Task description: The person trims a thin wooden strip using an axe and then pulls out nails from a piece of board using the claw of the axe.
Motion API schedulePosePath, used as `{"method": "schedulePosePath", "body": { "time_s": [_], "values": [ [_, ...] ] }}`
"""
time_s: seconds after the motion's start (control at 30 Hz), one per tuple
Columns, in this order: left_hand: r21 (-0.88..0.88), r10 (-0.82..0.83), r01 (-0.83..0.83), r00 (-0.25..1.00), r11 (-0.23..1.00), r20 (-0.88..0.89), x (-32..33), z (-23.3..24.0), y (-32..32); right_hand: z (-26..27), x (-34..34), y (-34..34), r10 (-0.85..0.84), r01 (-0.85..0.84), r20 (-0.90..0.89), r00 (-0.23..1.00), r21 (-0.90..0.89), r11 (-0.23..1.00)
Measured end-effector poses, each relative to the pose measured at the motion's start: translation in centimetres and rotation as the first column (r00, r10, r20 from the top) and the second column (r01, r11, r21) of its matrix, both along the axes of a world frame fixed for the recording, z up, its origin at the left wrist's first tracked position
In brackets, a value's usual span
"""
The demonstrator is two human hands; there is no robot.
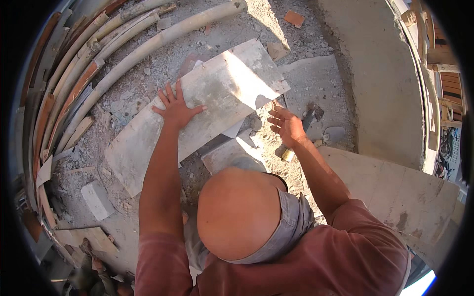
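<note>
A long, dusty board (214,92) lies at a slant across the rubble in front of me, with nails showing along its edges. My left hand (177,109) rests flat on its upper face, fingers spread. At the board's right corner is my right hand (285,122), fingers partly curled beside the lower edge; whether the fingertips hold something small there cannot be made out. A dark-bladed tool (308,119) lies on the ground just past my right hand. Below my right wrist sits a small yellowish cylinder (287,154). My bent knee (239,212) is close to the board.
Several long poles and timbers (148,46) lie along the left. A pale block (97,199) stands at lower left, and a brick piece (294,18) is at the top. A plastered ledge (381,85) runs along the right, above a wide panel (389,188). Rubble surrounds the board.
</note>
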State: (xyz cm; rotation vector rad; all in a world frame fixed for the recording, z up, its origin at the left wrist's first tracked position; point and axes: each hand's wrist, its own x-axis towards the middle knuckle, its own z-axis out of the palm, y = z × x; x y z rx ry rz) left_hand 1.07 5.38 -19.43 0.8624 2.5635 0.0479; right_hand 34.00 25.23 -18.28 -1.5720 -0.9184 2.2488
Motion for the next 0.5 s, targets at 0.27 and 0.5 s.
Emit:
{"method": "schedulePosePath", "body": {
  "time_s": [0.27, 0.5],
  "values": [
    [-0.035, -0.005, 0.006, 0.999, 0.999, 0.033, 0.0, 0.1, 1.1, -5.3, -4.7, 0.8, -0.16, 0.144, -0.09, 0.983, -0.164, 0.976],
    [0.092, 0.033, -0.037, 0.998, 0.995, 0.044, -0.3, 6.3, -1.7, 2.6, -6.1, 0.0, 0.027, 0.021, -0.141, 0.99, 0.327, 0.945]
  ]
}}
